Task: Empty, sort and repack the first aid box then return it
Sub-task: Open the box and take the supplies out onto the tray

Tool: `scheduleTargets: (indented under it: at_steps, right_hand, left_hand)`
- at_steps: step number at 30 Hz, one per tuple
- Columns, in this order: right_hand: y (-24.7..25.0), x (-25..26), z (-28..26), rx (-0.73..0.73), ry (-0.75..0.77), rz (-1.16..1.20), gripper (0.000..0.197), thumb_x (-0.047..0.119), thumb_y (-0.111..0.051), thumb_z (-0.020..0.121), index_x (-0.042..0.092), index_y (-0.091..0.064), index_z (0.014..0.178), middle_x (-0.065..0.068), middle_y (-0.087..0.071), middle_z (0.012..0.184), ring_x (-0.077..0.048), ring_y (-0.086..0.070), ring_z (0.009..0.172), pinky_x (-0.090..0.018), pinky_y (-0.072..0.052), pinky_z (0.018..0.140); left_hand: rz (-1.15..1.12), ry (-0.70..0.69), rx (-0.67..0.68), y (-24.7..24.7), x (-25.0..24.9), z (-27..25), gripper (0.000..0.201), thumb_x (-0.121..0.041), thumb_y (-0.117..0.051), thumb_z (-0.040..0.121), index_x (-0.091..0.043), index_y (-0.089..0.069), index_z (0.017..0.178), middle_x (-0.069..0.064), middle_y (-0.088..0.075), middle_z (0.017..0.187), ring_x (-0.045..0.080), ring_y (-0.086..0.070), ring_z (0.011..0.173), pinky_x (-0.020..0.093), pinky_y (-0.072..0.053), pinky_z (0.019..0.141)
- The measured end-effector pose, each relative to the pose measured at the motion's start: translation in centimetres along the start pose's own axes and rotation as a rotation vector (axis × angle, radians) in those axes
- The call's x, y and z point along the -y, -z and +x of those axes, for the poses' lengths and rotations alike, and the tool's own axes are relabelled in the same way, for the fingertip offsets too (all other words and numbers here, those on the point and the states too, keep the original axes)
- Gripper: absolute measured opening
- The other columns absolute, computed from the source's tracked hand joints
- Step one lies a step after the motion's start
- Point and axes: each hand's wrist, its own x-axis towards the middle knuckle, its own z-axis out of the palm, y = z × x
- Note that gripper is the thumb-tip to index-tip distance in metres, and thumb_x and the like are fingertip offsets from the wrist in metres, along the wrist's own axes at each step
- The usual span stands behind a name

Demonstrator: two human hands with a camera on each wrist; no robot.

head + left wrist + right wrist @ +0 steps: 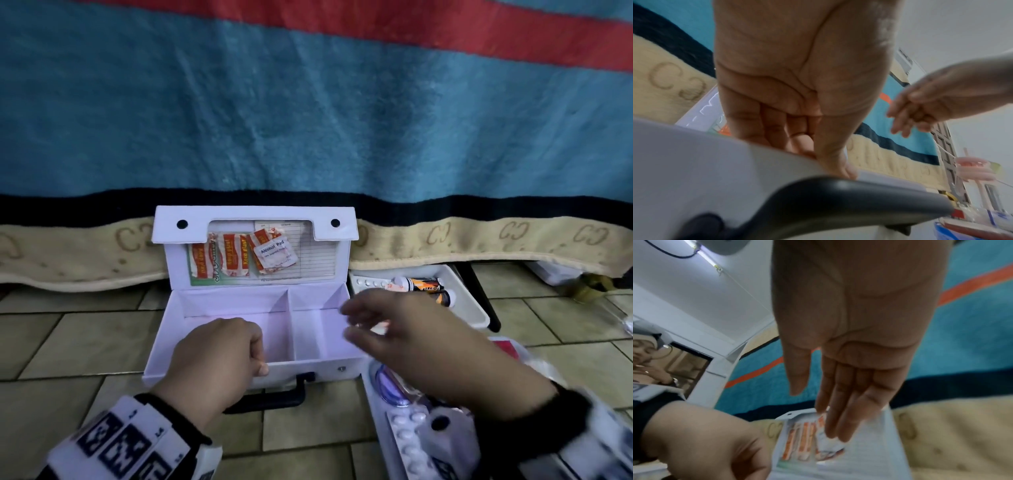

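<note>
While open, first aid box compartments seemingly bare (plasters in lid).

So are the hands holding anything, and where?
The left hand grips the first aid box by its front wall, fingers inside and thumb outside. The right hand holds nothing; its fingers are straight.
</note>
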Motion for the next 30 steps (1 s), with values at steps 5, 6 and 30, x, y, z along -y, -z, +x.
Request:
scheduleTargets:
  at_steps: [5,6,30]
  right_hand:
    - [-2.6,1.6,7.2,0.223,0.021,-0.174,0.062,0.038,-0.056,0.090,0.022,-0.030,0.144,0.000,-0.047,0.140,-0.017,-0.052,0.119,-0.030,-0.042,0.100]
    - [-2.7,1.7,8.3,0.197,0.025,-0.183,0.062,0.035,-0.056,0.090,0.019,-0.029,0.143,-0.004,-0.047,0.139,-0.021,-0.051,0.120,-0.032,-0.042,0.100]
    - [-1.0,4.3,14.9,-0.117,0.109,-0.213,0.033,0.018,-0.072,0.076,0.034,-0.055,0.098,0.005,-0.066,0.100,-0.021,-0.062,0.092,-0.038,-0.054,0.083]
  left_hand:
    - [0.001,-0.023,-0.018,-0.1,0.1,0.2,0.020,-0.028,-0.066,0.081,-0.027,-0.055,0.065,-0.014,-0.063,0.072,0.005,-0.055,0.084,0.023,-0.040,0.063]
    - [-0.002,-0.027,-0.019,-0.2,0.2,0.2,0.022,-0.028,-0.066,0.082,-0.027,-0.054,0.064,-0.014,-0.063,0.071,0.005,-0.055,0.085,0.023,-0.038,0.061]
    - [-0.013,-0.039,-0.097,-0.9,0.7,-0.1,0.026,-0.026,-0.063,0.083,-0.029,-0.049,0.062,-0.017,-0.056,0.064,0.002,-0.053,0.079,0.021,-0.032,0.056]
